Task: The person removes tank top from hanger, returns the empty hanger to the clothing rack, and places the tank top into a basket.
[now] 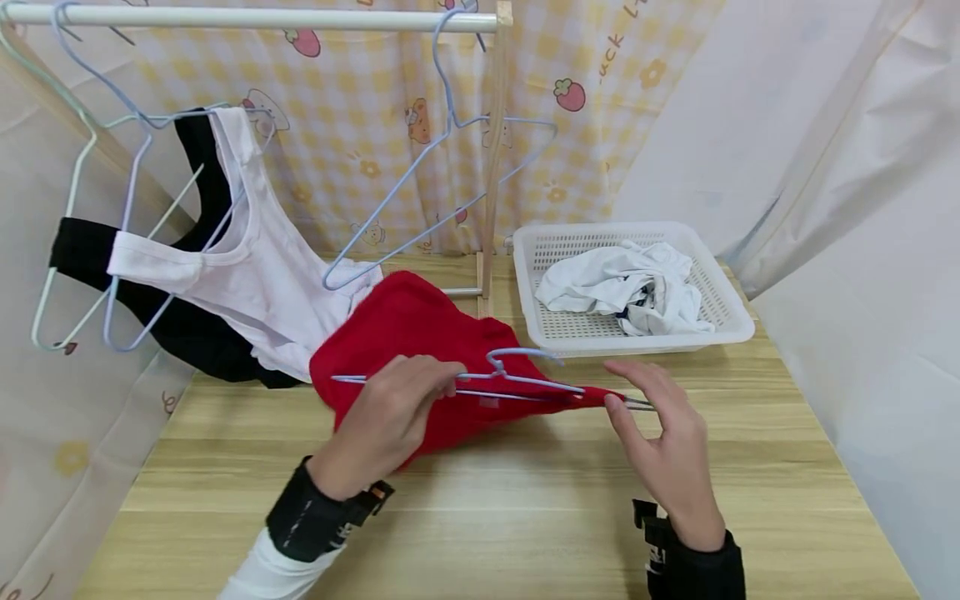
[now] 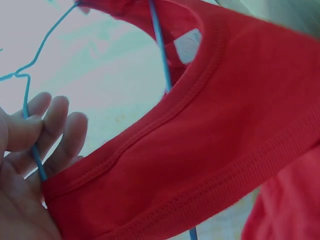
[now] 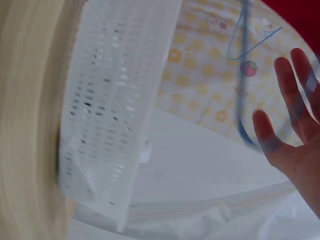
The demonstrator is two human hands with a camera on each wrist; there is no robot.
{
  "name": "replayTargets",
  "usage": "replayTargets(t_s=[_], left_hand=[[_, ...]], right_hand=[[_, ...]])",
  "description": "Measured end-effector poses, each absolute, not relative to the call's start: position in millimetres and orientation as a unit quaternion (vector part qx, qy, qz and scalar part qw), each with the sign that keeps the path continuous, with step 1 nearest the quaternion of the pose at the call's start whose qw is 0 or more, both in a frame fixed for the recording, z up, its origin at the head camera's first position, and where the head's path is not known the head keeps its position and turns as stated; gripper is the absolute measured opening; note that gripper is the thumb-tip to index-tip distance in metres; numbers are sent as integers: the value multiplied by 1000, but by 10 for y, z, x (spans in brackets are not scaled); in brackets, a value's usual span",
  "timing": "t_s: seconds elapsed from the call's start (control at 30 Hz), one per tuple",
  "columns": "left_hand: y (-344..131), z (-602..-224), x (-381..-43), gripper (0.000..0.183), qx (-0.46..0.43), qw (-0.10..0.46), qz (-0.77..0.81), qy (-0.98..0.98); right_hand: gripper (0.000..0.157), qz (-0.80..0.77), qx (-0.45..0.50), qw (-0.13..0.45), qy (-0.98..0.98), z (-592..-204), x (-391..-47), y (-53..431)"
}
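My left hand (image 1: pixel 386 408) pinches the upper wire of a light blue hanger (image 1: pixel 542 383) between thumb and fingers. A red tank top (image 1: pixel 420 329) is on that hanger, its body spread to the left above the table. In the left wrist view, one shoulder strap (image 2: pixel 75 195) lies on the wire beside the palm. Around the hanger's right end is my right hand (image 1: pixel 671 450), thumb and fingers spread apart. The right wrist view shows the bent hanger end (image 3: pixel 245 132) close to the thumb, with the fingers not closed on it.
A clothes rail (image 1: pixel 262 18) crosses the back left. From it hang a white tank top (image 1: pixel 262 242), a black garment (image 1: pixel 202 329) and a bare blue hanger (image 1: pixel 386 200). Behind the right hand, a white basket (image 1: pixel 645 344) holds crumpled white cloth (image 1: pixel 630 283). Patterned curtain (image 1: pixel 585 50) backs the table.
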State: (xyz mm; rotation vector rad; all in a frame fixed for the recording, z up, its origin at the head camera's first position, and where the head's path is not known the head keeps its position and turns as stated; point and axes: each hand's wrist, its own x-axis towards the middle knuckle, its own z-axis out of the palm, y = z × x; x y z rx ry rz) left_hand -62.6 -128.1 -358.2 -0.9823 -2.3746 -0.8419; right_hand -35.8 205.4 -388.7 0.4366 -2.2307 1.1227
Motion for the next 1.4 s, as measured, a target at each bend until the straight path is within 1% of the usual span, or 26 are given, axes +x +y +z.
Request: replayTargets(t_s=[0.07, 0.1, 0.2, 0.3, 0.47, 0.53, 0.73, 0.97, 1.0, 1.13, 1.17, 1.3, 1.4], left_hand=[[-1171, -3583, -623, 41, -360, 227, -319, -847], [-1126, -3581, -623, 41, -361, 232, -328, -842], [-1041, -3575, -622, 38, -358, 245, -347, -832], [-1006, -3573, -607, 37, -346, 237, -362, -832], [-974, -3590, -547, 35, -301, 184, -393, -849], [-970, -3603, -533, 34, -289, 177, -401, -851], [-1044, -3664, -533, 33, -276, 210, -407, -845], [-1204, -3733, -531, 35, -243, 240, -434, -834], [-1224, -3740, -526, 35, -236, 242, -441, -831], [-1290, -3770, -508, 34, -217, 252, -466, -820], [-1303, -3779, -504, 34, -211, 254, -473, -817], [-1350, -3800, -500, 24, -178, 272, -505, -800], [-1376, -3791, -499, 18, -142, 273, -560, -769]], right_hand=[[31, 414, 182, 340, -824, -3824, -354, 2038], [33, 406, 190, 364, -817, -3798, -356, 2033], [46, 383, 200, 415, -800, -3733, -370, 2017], [46, 362, 202, 436, -799, -3720, -396, 2018], [43, 348, 203, 424, -811, -3755, -417, 2014], [42, 346, 206, 417, -815, -3768, -419, 2002], [41, 345, 210, 402, -822, -3784, -431, 2027], [41, 358, 199, 402, -819, -3767, -434, 2204], [39, 363, 195, 401, -818, -3767, -428, 2236], [16, 384, 155, 397, -819, -3775, -384, 2360], [15, 388, 141, 397, -820, -3778, -370, 2386], [22, 410, 93, 401, -814, -3776, -340, 2449], [27, 444, 89, 399, -798, -3759, -349, 2433]])
